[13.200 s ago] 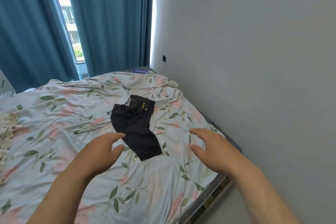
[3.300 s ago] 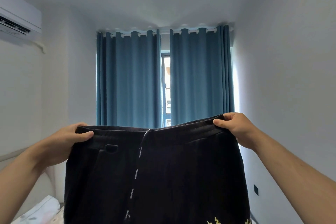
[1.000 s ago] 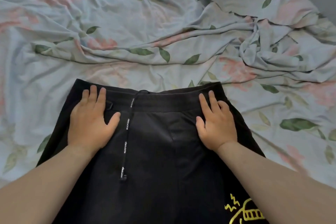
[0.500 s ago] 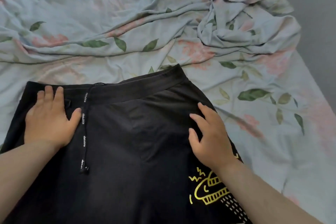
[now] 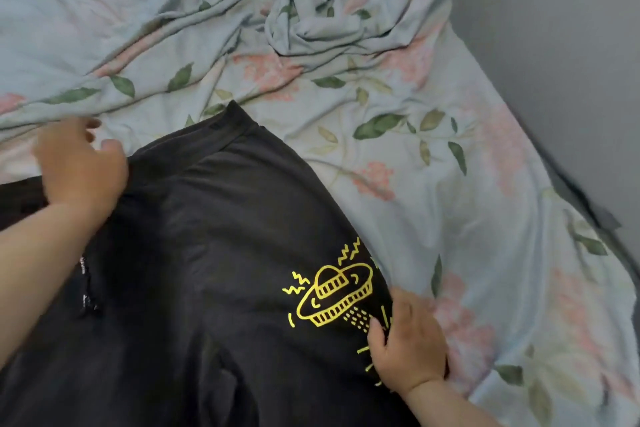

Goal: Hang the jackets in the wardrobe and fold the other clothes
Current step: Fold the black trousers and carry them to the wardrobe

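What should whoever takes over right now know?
Left hand: on the waistband of the shorts, blurred; grip unclear.
Right hand: grips the shorts' side edge by the yellow print.
The shorts lie spread on the bed.
Done: shorts laid out. Left: fold them. No jackets or wardrobe in view.

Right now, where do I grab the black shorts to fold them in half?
Take the black shorts by their right edge: one hand at the waistband corner, one low beside the yellow print, where the right hand sits. Come from the right; that edge lies loose on the flowered sheet, so it should flip over leftward.
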The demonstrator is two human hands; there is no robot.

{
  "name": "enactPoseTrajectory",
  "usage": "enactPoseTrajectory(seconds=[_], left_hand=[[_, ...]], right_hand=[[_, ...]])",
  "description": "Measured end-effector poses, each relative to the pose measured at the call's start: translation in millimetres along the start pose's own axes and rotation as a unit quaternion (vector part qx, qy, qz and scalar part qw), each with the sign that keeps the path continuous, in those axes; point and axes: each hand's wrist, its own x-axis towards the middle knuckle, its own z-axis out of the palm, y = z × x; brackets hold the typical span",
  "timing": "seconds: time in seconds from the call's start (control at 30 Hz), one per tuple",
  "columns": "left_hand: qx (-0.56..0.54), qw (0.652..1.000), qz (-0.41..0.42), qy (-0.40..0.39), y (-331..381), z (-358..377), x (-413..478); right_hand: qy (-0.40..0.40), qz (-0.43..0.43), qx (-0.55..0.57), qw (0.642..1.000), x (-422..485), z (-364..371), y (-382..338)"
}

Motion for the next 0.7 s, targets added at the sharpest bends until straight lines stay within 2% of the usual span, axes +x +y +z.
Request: enactPoseTrajectory(seconds=[0.1, 0.17, 0.2, 0.27, 0.33, 0.43, 0.5, 0.57, 0.63, 0.7], left_hand=[[-0.004, 0.992, 0.063, -0.113, 87, 53, -41], [-0.028, 0.976, 0.008, -0.215, 133, 91, -66], [-0.007, 0.970, -0.021, -0.241, 145, 105, -73], [0.070, 0.969, -0.046, -0.234, 147, 125, -76], [0.086, 0.974, -0.042, -0.205, 139, 128, -71], [0.008, 0.978, -0.043, -0.204, 130, 118, -67], [-0.060, 0.975, -0.075, -0.202, 121, 102, -65], [-0.150, 0.958, -0.125, -0.209, 117, 84, -66], [-0.230, 0.937, -0.164, -0.204, 120, 69, -62], [-0.265, 0.926, -0.178, -0.201, 118, 48, -55]], right_hand=[[0.002, -0.003, -0.024, 1.000, -1, 6, 5], [-0.001, -0.015, -0.022, 1.000, 0, 9, 6], [0.000, -0.015, -0.015, 1.000, 0, 9, 6], [0.008, -0.014, -0.002, 1.000, 0, 13, 9], [0.024, -0.022, 0.010, 0.999, 0, 17, 11], [0.028, -0.020, 0.025, 0.999, -1, 15, 10], [0.005, -0.002, 0.039, 0.999, -1, 5, 6], [-0.052, 0.053, 0.070, 0.995, 2, -12, -4], [-0.125, 0.116, 0.160, 0.972, 1, -29, -13], [-0.159, 0.092, 0.228, 0.956, -10, -48, -30]])
